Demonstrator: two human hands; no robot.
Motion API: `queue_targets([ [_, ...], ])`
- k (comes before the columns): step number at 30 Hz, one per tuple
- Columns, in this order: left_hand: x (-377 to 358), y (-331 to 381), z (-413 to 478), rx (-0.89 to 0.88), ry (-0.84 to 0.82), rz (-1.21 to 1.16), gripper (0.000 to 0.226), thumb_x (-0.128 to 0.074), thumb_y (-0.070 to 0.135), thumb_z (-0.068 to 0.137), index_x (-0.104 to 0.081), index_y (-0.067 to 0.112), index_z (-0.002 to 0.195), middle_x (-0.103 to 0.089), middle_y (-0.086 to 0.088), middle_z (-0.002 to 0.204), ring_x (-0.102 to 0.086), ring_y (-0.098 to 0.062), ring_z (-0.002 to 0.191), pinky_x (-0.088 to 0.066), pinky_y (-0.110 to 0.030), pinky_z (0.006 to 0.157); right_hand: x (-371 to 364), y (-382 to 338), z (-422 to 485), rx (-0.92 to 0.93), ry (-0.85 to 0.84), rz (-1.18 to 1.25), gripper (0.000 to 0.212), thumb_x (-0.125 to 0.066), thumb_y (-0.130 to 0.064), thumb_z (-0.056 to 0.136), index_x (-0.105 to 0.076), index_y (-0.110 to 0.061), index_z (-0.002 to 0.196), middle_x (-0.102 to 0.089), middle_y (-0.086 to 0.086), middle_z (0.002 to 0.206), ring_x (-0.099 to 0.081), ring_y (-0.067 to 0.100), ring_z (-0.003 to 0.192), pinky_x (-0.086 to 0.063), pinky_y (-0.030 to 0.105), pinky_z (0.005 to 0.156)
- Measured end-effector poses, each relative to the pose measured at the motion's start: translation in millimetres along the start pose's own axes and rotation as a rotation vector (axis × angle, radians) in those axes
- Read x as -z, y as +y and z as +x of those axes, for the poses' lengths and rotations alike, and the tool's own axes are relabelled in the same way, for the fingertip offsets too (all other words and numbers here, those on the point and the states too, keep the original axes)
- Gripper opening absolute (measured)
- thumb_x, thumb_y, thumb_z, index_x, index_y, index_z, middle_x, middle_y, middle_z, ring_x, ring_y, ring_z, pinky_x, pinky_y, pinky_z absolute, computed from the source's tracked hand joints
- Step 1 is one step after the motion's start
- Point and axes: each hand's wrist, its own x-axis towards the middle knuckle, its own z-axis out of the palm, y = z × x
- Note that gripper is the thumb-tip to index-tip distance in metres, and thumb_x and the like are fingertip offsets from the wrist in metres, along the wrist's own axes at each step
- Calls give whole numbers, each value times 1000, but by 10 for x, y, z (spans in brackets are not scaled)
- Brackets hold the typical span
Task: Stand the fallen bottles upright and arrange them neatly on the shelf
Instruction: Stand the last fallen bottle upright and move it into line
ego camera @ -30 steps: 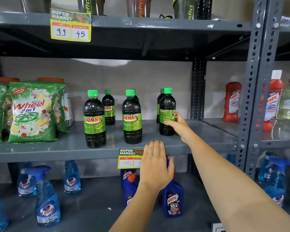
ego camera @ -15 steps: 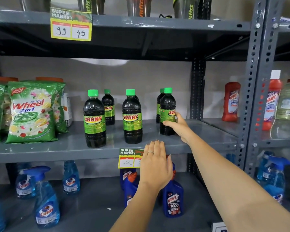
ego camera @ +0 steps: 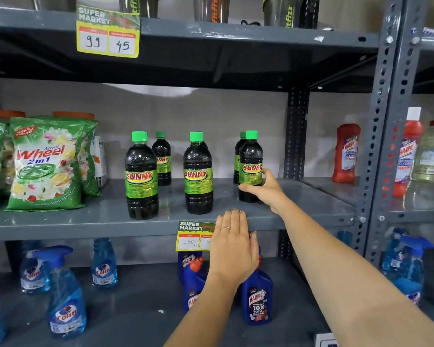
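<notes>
Several dark Sunny bottles with green caps stand upright on the grey middle shelf (ego camera: 311,196). In the front row are the left bottle (ego camera: 141,179), the middle bottle (ego camera: 198,176) and the right bottle (ego camera: 250,161). Two more stand behind, a back left bottle (ego camera: 162,159) and a back right bottle (ego camera: 238,159) mostly hidden. My right hand (ego camera: 266,189) grips the lower part of the right bottle, its label facing front. My left hand (ego camera: 232,242) lies flat with fingers together against the shelf's front edge, holding nothing.
Green Wheel detergent bags (ego camera: 45,164) fill the shelf's left end. Red Harpic bottles (ego camera: 346,152) stand beyond the upright post (ego camera: 295,134). Blue Colin sprays (ego camera: 65,294) and blue Harpic bottles (ego camera: 257,296) sit on the shelf below. A price tag (ego camera: 192,235) hangs by my left hand.
My right hand has turned the right bottle so its Sunny label now faces front. My left hand has stayed on the shelf edge.
</notes>
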Motion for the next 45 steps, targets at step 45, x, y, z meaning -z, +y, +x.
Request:
queue_targets([
  [45,531,-214,395,39,412,-205,56,-52,29,88,-43,9,139,-31,-14,154,-16,-30,146,-22,-47,116,218,-164,-503,83,-82,60,119,-87,-37,69,-2,-36,152,-51,-1,125,-52,16,116,-39,34,101],
])
